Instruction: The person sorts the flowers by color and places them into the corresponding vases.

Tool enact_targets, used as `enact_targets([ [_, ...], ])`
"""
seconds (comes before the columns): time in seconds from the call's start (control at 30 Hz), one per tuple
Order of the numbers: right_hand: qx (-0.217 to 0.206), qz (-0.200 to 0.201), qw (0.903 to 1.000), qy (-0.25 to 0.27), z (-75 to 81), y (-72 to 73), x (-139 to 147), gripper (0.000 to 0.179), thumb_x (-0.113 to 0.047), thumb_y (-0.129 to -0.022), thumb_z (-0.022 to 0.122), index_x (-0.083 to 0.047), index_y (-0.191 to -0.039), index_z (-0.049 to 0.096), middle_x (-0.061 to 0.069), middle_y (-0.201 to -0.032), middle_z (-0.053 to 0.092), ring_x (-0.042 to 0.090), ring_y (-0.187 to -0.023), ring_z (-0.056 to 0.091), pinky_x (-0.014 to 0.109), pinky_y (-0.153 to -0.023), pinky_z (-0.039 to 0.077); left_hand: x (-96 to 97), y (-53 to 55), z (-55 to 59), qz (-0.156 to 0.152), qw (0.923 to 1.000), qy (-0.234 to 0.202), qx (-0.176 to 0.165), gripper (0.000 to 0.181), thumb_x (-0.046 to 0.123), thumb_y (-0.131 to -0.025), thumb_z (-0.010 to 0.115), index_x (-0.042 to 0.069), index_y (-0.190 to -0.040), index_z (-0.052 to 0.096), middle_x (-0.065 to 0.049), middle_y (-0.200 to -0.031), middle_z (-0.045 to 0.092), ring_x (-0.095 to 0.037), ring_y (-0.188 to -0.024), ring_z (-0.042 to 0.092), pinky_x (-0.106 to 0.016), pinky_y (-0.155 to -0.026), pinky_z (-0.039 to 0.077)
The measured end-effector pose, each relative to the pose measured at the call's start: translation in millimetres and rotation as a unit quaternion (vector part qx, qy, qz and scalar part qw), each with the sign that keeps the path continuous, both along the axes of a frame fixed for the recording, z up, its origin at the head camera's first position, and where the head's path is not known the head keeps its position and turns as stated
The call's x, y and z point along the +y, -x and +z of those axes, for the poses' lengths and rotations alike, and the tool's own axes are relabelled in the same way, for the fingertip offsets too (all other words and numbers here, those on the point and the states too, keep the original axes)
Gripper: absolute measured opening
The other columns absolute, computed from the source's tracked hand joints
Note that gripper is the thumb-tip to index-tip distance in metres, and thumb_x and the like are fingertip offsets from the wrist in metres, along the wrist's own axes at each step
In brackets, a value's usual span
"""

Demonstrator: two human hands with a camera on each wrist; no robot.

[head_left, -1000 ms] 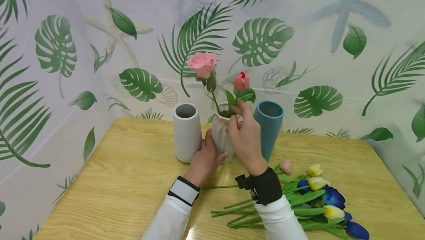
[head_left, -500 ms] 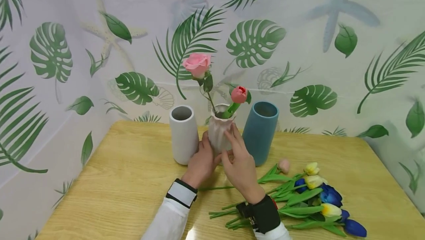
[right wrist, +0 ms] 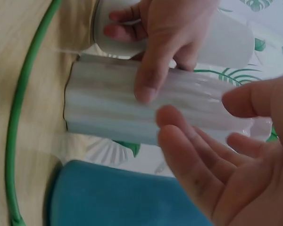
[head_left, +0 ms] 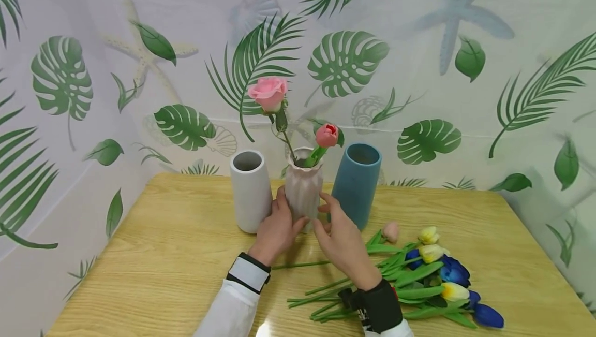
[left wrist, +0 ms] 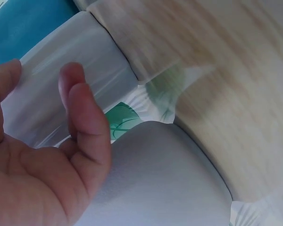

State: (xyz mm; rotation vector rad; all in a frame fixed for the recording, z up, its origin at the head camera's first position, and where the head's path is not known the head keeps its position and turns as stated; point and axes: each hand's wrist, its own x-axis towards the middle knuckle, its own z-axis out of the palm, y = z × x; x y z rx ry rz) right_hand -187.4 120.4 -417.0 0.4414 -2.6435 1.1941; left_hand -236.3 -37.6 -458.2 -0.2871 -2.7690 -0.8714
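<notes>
A pale ribbed vase (head_left: 303, 189) stands upright at the middle of the table, holding a pink rose (head_left: 268, 93) that leans left and a coral-pink tulip (head_left: 327, 135) that leans right. My left hand (head_left: 276, 228) holds the lower left side of this vase, its thumb (right wrist: 148, 84) across the front. On the other side, my right hand (head_left: 344, 241) is close to the vase with spread, loosely bent fingers (right wrist: 188, 155) and nothing in its grasp. Whether its fingertips touch the vase is hard to tell.
A white vase (head_left: 251, 192) stands left of the ribbed one, and a blue vase (head_left: 356, 187) stands right. Several artificial tulips with blue, yellow and pink heads, including a yellow tulip (head_left: 455, 292), lie at the right front of the wooden table (head_left: 153, 254).
My right hand has come down from the tulip to the vase's lower right side and let the flower go. The tulip sits lower in the vase. My left hand stays at the vase.
</notes>
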Motion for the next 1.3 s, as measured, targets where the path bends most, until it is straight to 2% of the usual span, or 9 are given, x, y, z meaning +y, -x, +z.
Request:
enact_targets([
  [0.1,-0.024,0.017,0.9983,-0.050,2.0,-0.3,4,0.056,-0.014,-0.100,0.058,-0.008,-0.151,0.036,0.016,-0.126,0.062,0.014,-0.061,0.059,0.028,-0.052,0.043,0.2,-0.8,0.5,0.000,0.9999,0.010,0.013,0.088,0.038,-0.093,0.070,-0.008,-0.149,0.020,-0.031,-0.121,0.054,-0.041,-0.083,0.069,-0.046,-0.064,0.058],
  [0.17,-0.048,0.040,0.9940,-0.090,2.8,-0.8,7,0.053,-0.014,-0.100,0.059,-0.007,-0.148,0.040,0.016,-0.123,0.064,0.015,-0.060,0.057,0.029,-0.051,0.040,0.2,-1.4,0.5,0.001,0.9997,0.015,0.019,0.088,0.038,-0.093,0.070,-0.008,-0.149,0.021,-0.031,-0.121,0.054,-0.040,-0.080,0.069,-0.046,-0.062,0.057],
  [0.2,-0.068,0.055,0.9906,-0.105,3.1,-1.4,7,0.051,-0.014,-0.099,0.060,-0.007,-0.147,0.042,0.016,-0.123,0.064,0.016,-0.066,0.060,0.030,-0.054,0.041,0.1,-1.6,0.4,0.001,0.9996,0.017,0.021,0.087,0.038,-0.093,0.070,-0.008,-0.149,0.021,-0.031,-0.121,0.054,-0.040,-0.080,0.069,-0.046,-0.062,0.057],
  [0.33,-0.158,0.111,0.9686,-0.157,0.7,-1.7,9,0.045,-0.013,-0.098,0.062,-0.003,-0.140,0.051,0.015,-0.115,0.067,0.026,-0.092,0.066,0.039,-0.071,0.050,-0.1,-2.5,1.1,0.001,0.9997,0.017,0.019,0.088,0.039,-0.093,0.069,-0.007,-0.149,0.020,-0.031,-0.123,0.053,-0.040,-0.082,0.069,-0.047,-0.065,0.057],
  [0.43,-0.221,0.132,0.9490,-0.182,-3.3,-1.1,9,0.046,-0.013,-0.095,0.065,-0.001,-0.137,0.053,0.012,-0.108,0.068,0.028,-0.094,0.065,0.043,-0.076,0.050,-0.5,-2.9,1.6,0.001,0.9998,0.017,0.013,0.088,0.040,-0.093,0.069,-0.007,-0.150,0.020,-0.031,-0.124,0.053,-0.040,-0.085,0.069,-0.047,-0.068,0.057],
  [0.53,-0.252,0.135,0.9385,-0.194,-7.1,-0.4,10,0.049,-0.014,-0.092,0.067,-0.002,-0.137,0.053,0.010,-0.106,0.068,0.025,-0.091,0.065,0.044,-0.076,0.048,-0.6,-3.3,1.8,0.002,0.9998,0.019,0.007,0.089,0.041,-0.093,0.068,-0.006,-0.150,0.019,-0.030,-0.124,0.053,-0.039,-0.085,0.069,-0.047,-0.068,0.057],
  [0.8,-0.260,0.125,0.9383,-0.190,-8.6,-0.3,10,0.050,-0.016,-0.092,0.068,-0.003,-0.138,0.053,0.008,-0.106,0.068,0.021,-0.088,0.063,0.042,-0.074,0.046,-1.0,-3.0,1.7,0.001,0.9998,0.020,0.006,0.089,0.041,-0.093,0.069,-0.006,-0.150,0.020,-0.030,-0.126,0.052,-0.039,-0.086,0.069,-0.046,-0.068,0.058],
  [1.3,-0.255,0.132,0.9384,-0.193,-9.3,0.5,9,0.049,-0.016,-0.093,0.068,-0.001,-0.137,0.053,0.007,-0.102,0.068,0.020,-0.085,0.063,0.042,-0.073,0.046,-1.5,-2.8,2.0,-0.002,0.9998,0.018,0.005,0.089,0.042,-0.093,0.068,-0.005,-0.150,0.019,-0.029,-0.124,0.053,-0.039,-0.086,0.069,-0.046,-0.068,0.058],
])
